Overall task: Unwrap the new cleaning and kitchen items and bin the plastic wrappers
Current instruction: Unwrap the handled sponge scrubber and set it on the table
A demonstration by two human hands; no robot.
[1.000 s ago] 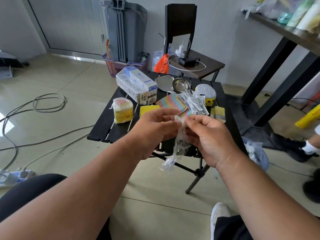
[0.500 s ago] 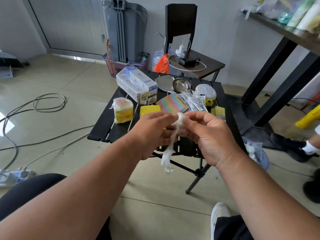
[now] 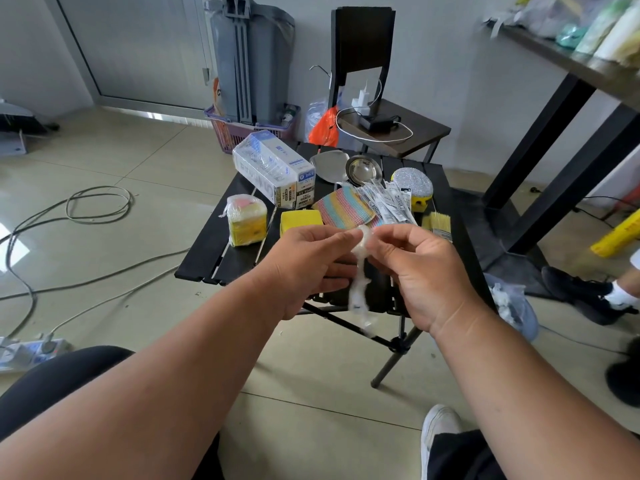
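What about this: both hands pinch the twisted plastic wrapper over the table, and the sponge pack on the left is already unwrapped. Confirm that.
Not quite. The head view shows the sponge pack still in its plastic. The rest holds: left hand and right hand pinch the twisted wrapper over the table.

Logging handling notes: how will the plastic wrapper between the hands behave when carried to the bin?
Probably floppy: the wrapper hangs limp below the left hand and right hand pinching it. Likely very light, being thin clear film twisted into a strand. It may cling or drift when released.
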